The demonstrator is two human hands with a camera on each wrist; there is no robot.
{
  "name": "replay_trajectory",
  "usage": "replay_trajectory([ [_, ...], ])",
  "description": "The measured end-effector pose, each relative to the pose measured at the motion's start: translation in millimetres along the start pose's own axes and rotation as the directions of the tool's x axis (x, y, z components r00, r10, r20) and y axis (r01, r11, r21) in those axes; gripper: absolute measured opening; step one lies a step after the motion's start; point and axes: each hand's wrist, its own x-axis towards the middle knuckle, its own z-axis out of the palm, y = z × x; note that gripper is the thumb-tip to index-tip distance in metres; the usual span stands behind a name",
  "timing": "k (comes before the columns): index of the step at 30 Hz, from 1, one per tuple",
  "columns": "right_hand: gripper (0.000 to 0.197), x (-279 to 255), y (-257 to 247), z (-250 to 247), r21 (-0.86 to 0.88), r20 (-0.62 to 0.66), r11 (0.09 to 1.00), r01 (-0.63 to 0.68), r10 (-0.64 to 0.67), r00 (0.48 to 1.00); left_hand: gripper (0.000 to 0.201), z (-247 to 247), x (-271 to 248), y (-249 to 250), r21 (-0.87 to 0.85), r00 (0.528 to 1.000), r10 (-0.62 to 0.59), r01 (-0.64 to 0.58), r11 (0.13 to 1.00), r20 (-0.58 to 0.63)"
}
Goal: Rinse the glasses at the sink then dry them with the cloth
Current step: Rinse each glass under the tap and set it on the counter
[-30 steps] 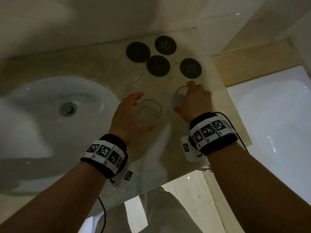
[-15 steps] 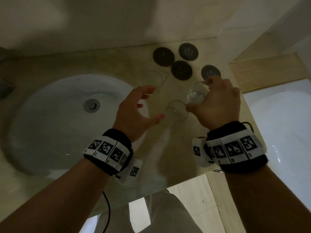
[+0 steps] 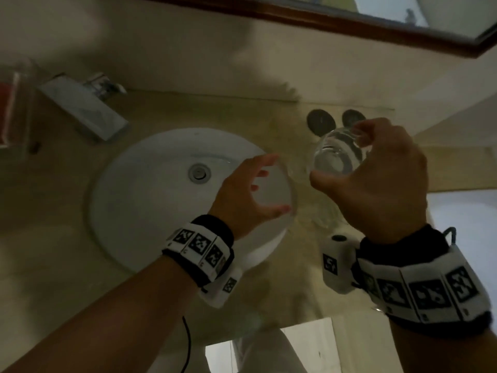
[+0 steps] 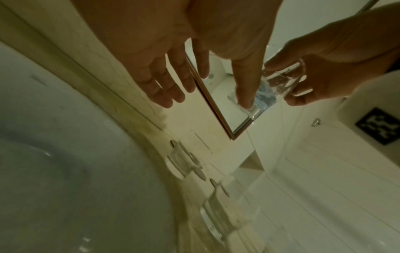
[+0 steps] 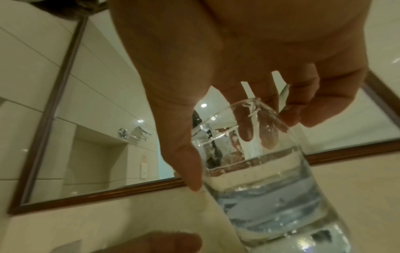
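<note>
The head view looks steeply down from above onto the marble counter (image 3: 67,238) and white basin (image 3: 139,200), both forearms reaching in from the bottom edge. The left wrist view sits low over the basin rim, facing out past the left hand (image 4: 173,56) toward the wood-framed mirror (image 4: 216,106). The right wrist view, very close under the right hand (image 5: 216,68), faces up at the same mirror; all three share the water glass (image 5: 270,179).

The right hand (image 3: 376,181) hides part of the glass (image 3: 336,154) and, at twelve o'clock, two dark coasters (image 3: 320,121). A red-filled holder (image 3: 10,111) at nine o'clock is blurred and cropped.
</note>
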Motion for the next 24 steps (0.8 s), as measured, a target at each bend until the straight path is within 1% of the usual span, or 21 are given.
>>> replay_trajectory([
  [3,0.080,-0.8,-42.9,27.8,0.043,0.106,0.998,0.055,-0.059,0.993,0.089,-45.6,-6.0,-3.4,0.033,0.996,0.041,-0.038,0.999,-0.082],
  [6,0.084,-2.3,-83.7,65.4,0.090,0.267,0.992,0.083,-0.105,0.958,0.090,-88.0,-13.7,-16.2,0.036,0.988,0.042,-0.036,0.999,-0.149],
  [8,0.086,-4.9,-109.6,88.4,0.133,0.387,0.986,0.100,-0.145,0.911,0.086,-110.0,-21.2,-29.3,0.027,0.983,0.022,-0.018,0.999,-0.181],
  [10,0.088,-7.9,-132.5,107.1,0.168,0.476,0.977,0.131,-0.197,0.857,0.083,-127.9,-29.1,-43.6,0.029,0.974,-0.024,0.032,0.999,-0.225],
  [12,0.082,-6.6,-149.3,121.3,0.230,0.551,0.964,0.135,-0.243,0.799,0.080,-141.5,-36.7,-57.4,0.015,0.955,-0.099,0.108,0.994,-0.281],
  [13,0.078,-3.1,-155.6,126.2,0.273,0.582,0.956,0.109,-0.255,0.772,0.078,-146.5,-40.3,-64.5,0.004,0.942,-0.140,0.149,0.989,-0.306],
  [14,0.072,2.5,-161.3,130.9,0.319,0.601,0.945,0.075,-0.263,0.755,0.076,-150.7,-43.8,-72.0,-0.006,0.928,-0.177,0.185,0.983,-0.327],
  [17,0.053,27.3,-181.8,149.0,0.452,0.608,0.892,-0.018,-0.294,0.738,0.079,-159.8,-49.7,-93.4,-0.041,0.880,-0.262,0.268,0.963,-0.397],
  [19,0.053,44.3,-198.9,165.2,0.499,0.634,0.865,-0.047,-0.327,0.701,0.077,-164.2,-49.2,-101.7,-0.062,0.848,-0.300,0.304,0.951,-0.436],
  [20,0.054,51.6,-206.9,173.1,0.492,0.650,0.870,-0.036,-0.339,0.680,0.076,-165.7,-48.4,-103.8,-0.076,0.838,-0.318,0.318,0.945,-0.443],
  [22,0.058,64.4,-217.6,188.5,0.477,0.667,0.879,-0.002,-0.361,0.651,0.078,-167.4,-45.9,-107.2,-0.115,0.827,-0.347,0.331,0.937,-0.442],
  [24,0.065,73.8,-222.5,198.8,0.498,0.678,0.867,-0.009,-0.383,0.628,0.080,-168.3,-44.3,-108.8,-0.142,0.824,-0.354,0.325,0.935,-0.443],
])
